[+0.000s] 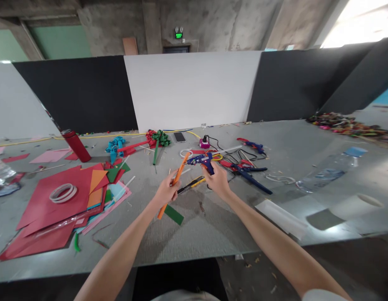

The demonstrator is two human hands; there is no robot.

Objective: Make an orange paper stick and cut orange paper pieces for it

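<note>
My left hand (166, 189) is closed round an orange strip (180, 170), rolled or folded narrow, which slants up to the right. In my right hand (217, 180) is a blue glue gun (200, 159), its nozzle pointing left at the strip's upper part. Whether the nozzle touches the strip I cannot tell. Beneath the hands lie a yellow and black utility knife (194, 184) and a green piece of paper or foam (174, 215). Blue-handled pliers (250, 177) and a second blue glue gun (254, 146) rest among black cords to the right.
Red sheets (52, 209) with a tape roll (64, 193) cover the left side, near a red bottle (76, 145). Crafted flowers (161, 138), a phone (179, 137) and a purple power plug block (204, 143) stand farther back. A plastic bottle (328, 173) and white roll (358, 206) lie right.
</note>
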